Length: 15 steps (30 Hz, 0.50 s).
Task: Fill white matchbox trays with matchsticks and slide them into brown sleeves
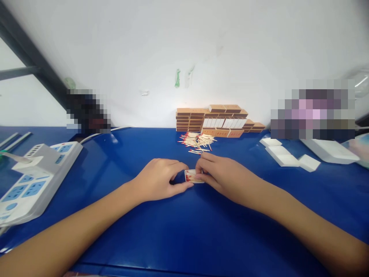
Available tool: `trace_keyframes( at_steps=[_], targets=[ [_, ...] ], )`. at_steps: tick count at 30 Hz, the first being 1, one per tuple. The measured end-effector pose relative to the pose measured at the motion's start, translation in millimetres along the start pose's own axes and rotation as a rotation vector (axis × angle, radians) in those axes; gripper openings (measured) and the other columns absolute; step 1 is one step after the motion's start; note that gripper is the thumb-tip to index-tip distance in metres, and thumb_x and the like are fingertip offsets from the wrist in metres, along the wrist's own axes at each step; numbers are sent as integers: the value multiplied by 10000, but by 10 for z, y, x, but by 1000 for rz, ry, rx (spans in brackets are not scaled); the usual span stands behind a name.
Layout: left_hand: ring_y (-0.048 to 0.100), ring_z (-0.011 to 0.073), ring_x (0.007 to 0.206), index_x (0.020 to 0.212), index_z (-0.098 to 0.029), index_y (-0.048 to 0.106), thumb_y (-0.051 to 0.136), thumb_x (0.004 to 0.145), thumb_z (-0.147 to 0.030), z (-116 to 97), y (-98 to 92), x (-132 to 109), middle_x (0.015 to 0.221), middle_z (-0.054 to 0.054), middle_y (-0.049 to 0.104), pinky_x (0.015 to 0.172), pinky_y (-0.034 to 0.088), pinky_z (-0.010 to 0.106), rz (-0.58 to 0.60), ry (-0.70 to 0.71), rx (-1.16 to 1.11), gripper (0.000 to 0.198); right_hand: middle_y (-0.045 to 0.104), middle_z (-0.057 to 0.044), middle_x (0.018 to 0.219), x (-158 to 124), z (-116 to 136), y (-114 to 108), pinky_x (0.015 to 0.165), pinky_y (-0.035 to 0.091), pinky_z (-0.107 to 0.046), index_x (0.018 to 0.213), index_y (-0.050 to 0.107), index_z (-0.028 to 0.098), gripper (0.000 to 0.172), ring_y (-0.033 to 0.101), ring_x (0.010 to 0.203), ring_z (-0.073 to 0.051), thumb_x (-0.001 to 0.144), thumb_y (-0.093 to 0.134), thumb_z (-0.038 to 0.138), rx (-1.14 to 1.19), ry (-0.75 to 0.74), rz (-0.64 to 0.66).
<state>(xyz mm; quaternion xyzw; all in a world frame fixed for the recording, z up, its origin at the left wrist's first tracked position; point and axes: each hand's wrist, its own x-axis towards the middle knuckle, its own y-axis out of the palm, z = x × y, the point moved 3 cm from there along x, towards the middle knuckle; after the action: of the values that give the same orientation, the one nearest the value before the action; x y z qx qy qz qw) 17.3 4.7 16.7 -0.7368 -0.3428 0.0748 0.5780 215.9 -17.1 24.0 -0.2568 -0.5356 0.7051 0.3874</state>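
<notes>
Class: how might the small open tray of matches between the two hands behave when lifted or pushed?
The tray looks like thin card, so probably light and easily crushed. Open on top, it would likely spill matches if tilted. Flat-bottomed, it should slide on the blue table, not roll.

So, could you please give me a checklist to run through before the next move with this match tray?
1. Grip: left hand and right hand both pinch the match tray: ok.
2. Tray resting flat on the blue table: cannot tell.
3. Tray's fill level: cannot tell, fingers cover it.
4. Supply: loose matches piled just behind the hands: ok.
5. Clearance: power strip lies apart from the left hand: ok.
</notes>
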Motion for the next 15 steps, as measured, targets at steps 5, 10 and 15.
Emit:
trace_keyframes(
  at_steps=[5, 10, 15],
  targets=[
    [559, 113, 608, 1010, -190, 725, 676, 952, -458, 17, -2, -5, 706, -34, 619, 581, 380, 258, -1, 0, -2, 279, 640, -35, 996, 28, -2, 22, 650, 423, -296, 937, 623, 199, 192, 607, 764, -160, 1060, 549, 326, 65, 0, -23],
    [564, 118, 610, 1039, -196, 727, 681, 948, -453, 12, -4, -1, 710, -30, 630, 582, 380, 256, 0, -2, -8, 277, 649, -43, 996, 32, -30, -1, 665, 422, -286, 933, 633, 197, 133, 614, 792, -163, 1035, 548, 206, 56, -8, -41],
    [564, 119, 610, 1053, -195, 733, 679, 949, -456, 4, -5, -4, 714, -28, 635, 584, 380, 256, 7, -7, -17, 286, 643, -51, 981, 27, -32, -2, 666, 421, -284, 911, 623, 191, 155, 610, 781, -164, 1025, 521, 166, 42, -22, -39]
  ],
)
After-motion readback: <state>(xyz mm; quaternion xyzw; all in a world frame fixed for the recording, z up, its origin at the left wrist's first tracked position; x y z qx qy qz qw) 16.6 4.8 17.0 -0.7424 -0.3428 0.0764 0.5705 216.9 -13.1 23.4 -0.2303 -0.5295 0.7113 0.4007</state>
